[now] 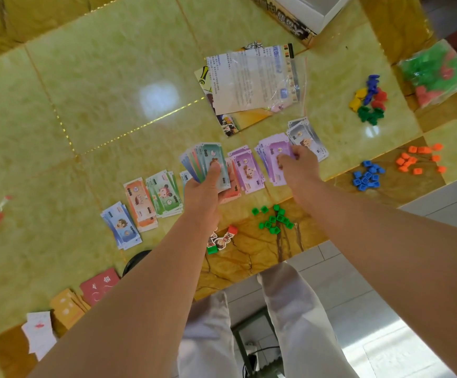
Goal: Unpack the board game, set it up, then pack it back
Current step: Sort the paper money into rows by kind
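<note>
Head view: left hand (208, 186) grips a fan of paper bills (208, 159), thumb pressed flat on top. Right hand (301, 165) pinches the purple bills (272, 152), one of a row of flat stacks on the glossy stone table (85, 91). Blocky plastic green houses (273, 219) lie near the front edge. Polished surface stretches wide beyond the row, leftward.

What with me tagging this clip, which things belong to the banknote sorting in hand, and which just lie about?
In hand: left hand, gripping the fan of notes; right hand, pinching the purple notes; grey notes, lilac notes, orange notes, green notes, blue notes, laid out on the table.
Lying about: rule sheet, pawns, green houses, blue houses, orange houses, red cards, box.
</note>
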{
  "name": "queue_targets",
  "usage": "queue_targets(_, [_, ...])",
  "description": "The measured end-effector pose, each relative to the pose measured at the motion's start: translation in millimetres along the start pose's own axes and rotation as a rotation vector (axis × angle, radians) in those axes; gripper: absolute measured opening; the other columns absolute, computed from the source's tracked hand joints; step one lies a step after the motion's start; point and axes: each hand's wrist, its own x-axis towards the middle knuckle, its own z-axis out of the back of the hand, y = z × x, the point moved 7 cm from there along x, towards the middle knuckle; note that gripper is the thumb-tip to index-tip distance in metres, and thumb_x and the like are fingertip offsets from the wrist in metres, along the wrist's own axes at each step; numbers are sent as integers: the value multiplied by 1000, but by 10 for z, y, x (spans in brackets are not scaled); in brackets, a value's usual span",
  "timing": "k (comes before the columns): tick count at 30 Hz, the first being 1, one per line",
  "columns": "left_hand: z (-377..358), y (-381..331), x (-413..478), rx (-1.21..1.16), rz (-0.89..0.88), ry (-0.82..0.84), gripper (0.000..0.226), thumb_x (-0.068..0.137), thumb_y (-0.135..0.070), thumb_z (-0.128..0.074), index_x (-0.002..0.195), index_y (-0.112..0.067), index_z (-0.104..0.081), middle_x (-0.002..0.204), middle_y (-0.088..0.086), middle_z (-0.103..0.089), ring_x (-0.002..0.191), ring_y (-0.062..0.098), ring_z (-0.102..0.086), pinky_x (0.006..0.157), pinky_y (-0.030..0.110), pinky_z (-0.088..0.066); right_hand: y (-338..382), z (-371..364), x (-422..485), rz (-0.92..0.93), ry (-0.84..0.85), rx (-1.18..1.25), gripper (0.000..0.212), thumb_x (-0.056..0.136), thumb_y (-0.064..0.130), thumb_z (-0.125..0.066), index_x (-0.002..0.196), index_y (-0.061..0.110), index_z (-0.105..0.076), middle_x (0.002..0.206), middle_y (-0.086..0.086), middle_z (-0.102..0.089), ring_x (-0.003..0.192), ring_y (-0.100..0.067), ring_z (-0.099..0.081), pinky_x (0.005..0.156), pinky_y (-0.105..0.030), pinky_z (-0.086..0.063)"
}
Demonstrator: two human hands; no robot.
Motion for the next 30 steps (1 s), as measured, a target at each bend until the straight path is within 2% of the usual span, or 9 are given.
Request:
queue_targets(2, [70, 28, 57, -1, 12, -35, 5, 92, -16, -63, 89, -15, -58, 79, 3, -71, 64, 13, -70, 60, 30, -60, -59, 27, 31, 8, -43, -41, 28, 94, 14, -55, 122, 13, -58, 113, -6, -64, 94, -21, -60, 73, -30, -45])
queue_targets(6, [137, 90, 144, 0, 34, -33, 4, 91, -16, -64, 92, -15, -60, 79, 1, -72, 72, 13, -71, 65, 31, -60, -109, -206, 25, 38, 55, -86, 28, 94, 15, -56, 121, 12, -57, 111, -7, -64, 89, -18, -57, 66, -23, -41])
queue_targets(9, [150, 115, 202, -9, 39, -2, 4, 92, -15, -63, 95, -13, -61, 79, 2, -73, 71, 13, -72, 64, 30, -61, -79, -421, 5, 94, 91, -141, 29, 95, 17, -56, 123, 10, -56, 113, -6, -63, 94, -21, -58, 75, -28, -41])
queue_targets(12, [130, 125, 228, -13, 51, 47, 6, 92, -13, -63, 97, -11, -62, 76, 1, -74, 72, 14, -72, 64, 32, -61, -18, -502, -8, 157, 25, -218, 30, 95, 16, -57, 124, 11, -53, 120, -6, -60, 103, -24, -59, 83, -33, -47])
queue_targets(16, [181, 177, 297, 4, 112, 74, 25, 90, -13, -65, 111, -1, -60, 106, 17, -70, 86, 24, -72, 78, 41, -60, 21, -582, -17, 252, -79, -369, 27, 94, 15, -57, 119, 8, -49, 113, -8, -60, 92, -20, -54, 75, -29, -41])
queue_targets(19, [212, 217, 347, 9, 128, 70, 27, 90, -14, -65, 114, -2, -60, 110, 17, -70, 91, 24, -71, 88, 47, -56, 27, -598, -30, 295, -145, -469, 28, 94, 17, -56, 117, 5, -48, 117, -10, -55, 105, -24, -52, 76, -27, -36])
queue_targets(24, [221, 227, 382, 24, 129, 88, 3, 91, -13, -63, 93, -11, -62, 80, 2, -73, 69, 13, -72, 69, 33, -61, 43, -635, -6, 298, -222, -647, 37, 91, 25, -59, 119, 4, -47, 121, -11, -52, 113, -28, -49, 90, -39, -43])
queue_targets(27, [220, 195, 352, 26, 133, 108, 12, 91, -14, -64, 101, -7, -63, 90, 8, -73, 72, 16, -72, 73, 37, -61, 67, -598, -22, 289, -285, -708, 40, 88, 27, -64, 118, 8, -47, 123, -7, -50, 116, -26, -46, 96, -39, -38])
queue_targets(30, [214, 162, 317, 26, 111, 143, 14, 91, -14, -63, 104, -8, -64, 88, 7, -74, 74, 17, -72, 68, 34, -61, 165, -580, -92, 396, -247, -496, 31, 87, 26, -65, 111, 13, -50, 111, 1, -48, 105, -22, -50, 90, -36, -41])
